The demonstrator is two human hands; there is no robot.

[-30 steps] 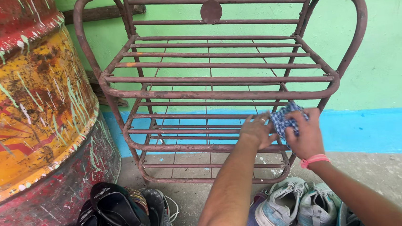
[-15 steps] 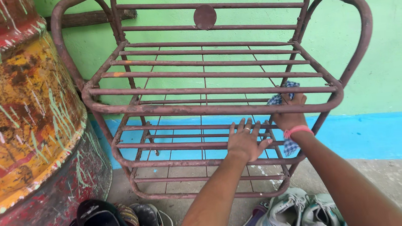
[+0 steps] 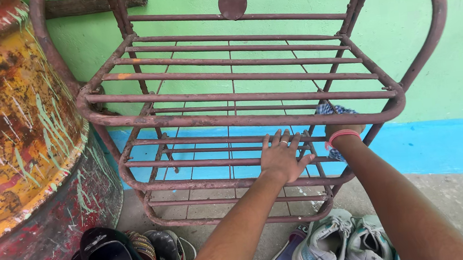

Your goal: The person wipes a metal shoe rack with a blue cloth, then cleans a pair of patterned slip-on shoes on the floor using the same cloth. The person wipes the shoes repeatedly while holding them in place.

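Your left hand lies flat on the middle shelf of the rusted metal shoe rack, fingers spread wide and gripping nothing; a ring shows on one finger. Your right hand is mostly hidden behind the front rail of the top shelf; whether its fingers are curled cannot be told for certain, but the blue checked cloth shows just above it and touches it, so it appears held there, at the right end of the rack between the top and middle shelves. A second ago both hands were bunched together on the cloth lower down at the rack's right side; since then the left has come away to brace on the middle shelf and the right has carried the cloth up under the top rail. Judged from that, wiping has shifted to the upper right corner. Shelves are bare. Sneakers and black sandals lie on the floor below, a paint-streaked drum just beside the rack's left.
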